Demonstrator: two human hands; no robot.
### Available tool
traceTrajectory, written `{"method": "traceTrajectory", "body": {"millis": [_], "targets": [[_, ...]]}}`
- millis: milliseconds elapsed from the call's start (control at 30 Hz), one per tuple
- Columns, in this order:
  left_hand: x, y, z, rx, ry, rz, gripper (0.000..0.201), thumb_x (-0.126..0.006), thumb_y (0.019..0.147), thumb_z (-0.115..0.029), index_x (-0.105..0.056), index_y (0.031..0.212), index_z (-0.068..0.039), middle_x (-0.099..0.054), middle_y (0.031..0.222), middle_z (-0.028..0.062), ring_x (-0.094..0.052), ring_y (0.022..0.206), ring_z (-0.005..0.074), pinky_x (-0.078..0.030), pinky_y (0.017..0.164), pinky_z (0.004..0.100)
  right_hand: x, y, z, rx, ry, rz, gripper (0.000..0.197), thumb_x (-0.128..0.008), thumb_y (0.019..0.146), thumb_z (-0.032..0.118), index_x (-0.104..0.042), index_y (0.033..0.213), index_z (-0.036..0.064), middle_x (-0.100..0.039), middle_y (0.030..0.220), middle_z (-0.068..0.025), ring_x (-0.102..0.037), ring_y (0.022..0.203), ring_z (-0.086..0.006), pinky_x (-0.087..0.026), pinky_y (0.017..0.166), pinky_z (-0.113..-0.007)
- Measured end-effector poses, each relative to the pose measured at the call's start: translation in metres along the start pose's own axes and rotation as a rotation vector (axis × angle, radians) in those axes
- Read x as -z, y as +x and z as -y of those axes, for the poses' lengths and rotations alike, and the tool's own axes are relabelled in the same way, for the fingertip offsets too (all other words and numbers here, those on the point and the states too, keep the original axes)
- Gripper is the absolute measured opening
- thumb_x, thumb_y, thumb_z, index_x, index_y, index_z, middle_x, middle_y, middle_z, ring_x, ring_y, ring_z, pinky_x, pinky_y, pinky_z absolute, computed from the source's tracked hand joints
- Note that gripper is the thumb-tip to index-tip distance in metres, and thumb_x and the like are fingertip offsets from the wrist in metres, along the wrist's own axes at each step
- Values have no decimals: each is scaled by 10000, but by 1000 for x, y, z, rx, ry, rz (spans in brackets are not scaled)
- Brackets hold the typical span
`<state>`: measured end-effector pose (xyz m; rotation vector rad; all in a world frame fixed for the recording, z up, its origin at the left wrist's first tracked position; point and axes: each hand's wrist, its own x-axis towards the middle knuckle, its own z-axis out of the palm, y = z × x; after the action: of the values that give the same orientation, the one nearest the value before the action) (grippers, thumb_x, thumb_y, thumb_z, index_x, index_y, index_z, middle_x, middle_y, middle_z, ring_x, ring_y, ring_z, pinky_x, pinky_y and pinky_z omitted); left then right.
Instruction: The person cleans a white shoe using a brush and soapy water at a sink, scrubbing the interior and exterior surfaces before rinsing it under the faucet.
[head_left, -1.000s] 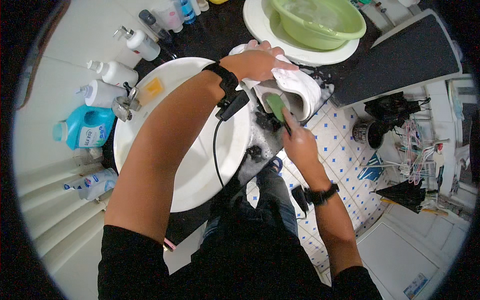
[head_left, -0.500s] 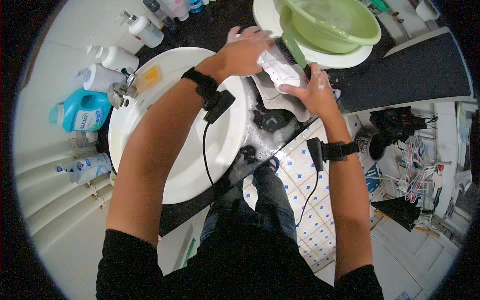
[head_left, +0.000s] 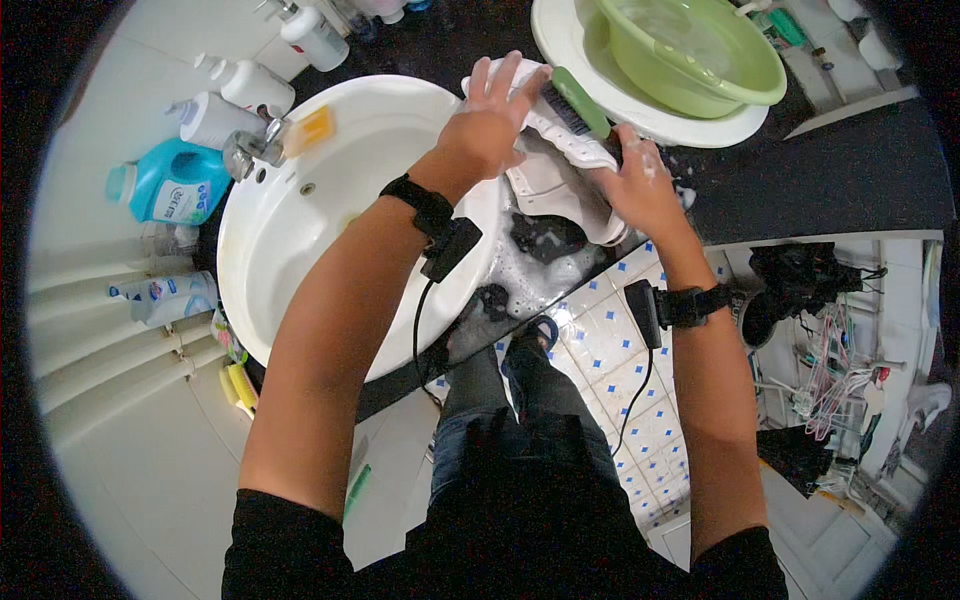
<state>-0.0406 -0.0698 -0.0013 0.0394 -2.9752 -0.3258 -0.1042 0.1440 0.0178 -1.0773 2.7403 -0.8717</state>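
A white shoe is held tilted above the wet counter, right of the sink. Over its far left end my left hand is spread, thumb on the near side, gripping it. My right hand is closed at the lower end of a green scrubbing brush, its handle partly hidden by the fingers. The dark bristles face the shoe. The right thumb lies close to the shoe's edge, and suds cling to that hand. Below is an off-white piece with a curved edge; whether it is a second shoe I cannot tell.
The white oval sink with a metal faucet lies to the left. Beyond it stand pump bottles and a blue detergent jug. A green basin rests on a white rim at far right. Foam covers the counter edge.
My left hand has slowed and its fingers now spread over the shoe's end. The brush lies slightly farther along the shoe's far side. The whole view has shifted a little.
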Motion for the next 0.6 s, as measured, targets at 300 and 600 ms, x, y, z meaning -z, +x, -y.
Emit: {"method": "traceTrajectory", "body": {"millis": [300, 600], "targets": [[-12, 9, 2, -87, 189, -137, 958, -731, 698, -140, -182, 1483, -157, -183, 1489, 214, -228, 1303, 511, -353, 1049, 507, -9, 4, -20, 166, 30, -90, 489, -673, 788, 247, -472, 1125, -45, -584, 1029, -283, -511, 954, -479, -414, 855, -519], [-20, -8, 26, -235, -271, -188, 905, -680, 732, -127, -174, 1482, -131, -132, 1497, 265, -93, 1359, 508, -72, 1132, 534, -7, -3, -8, 213, -22, -71, 519, -672, 792, 248, -477, 1173, -46, -589, 1057, -278, -527, 949, -478, -421, 846, -510]]}}
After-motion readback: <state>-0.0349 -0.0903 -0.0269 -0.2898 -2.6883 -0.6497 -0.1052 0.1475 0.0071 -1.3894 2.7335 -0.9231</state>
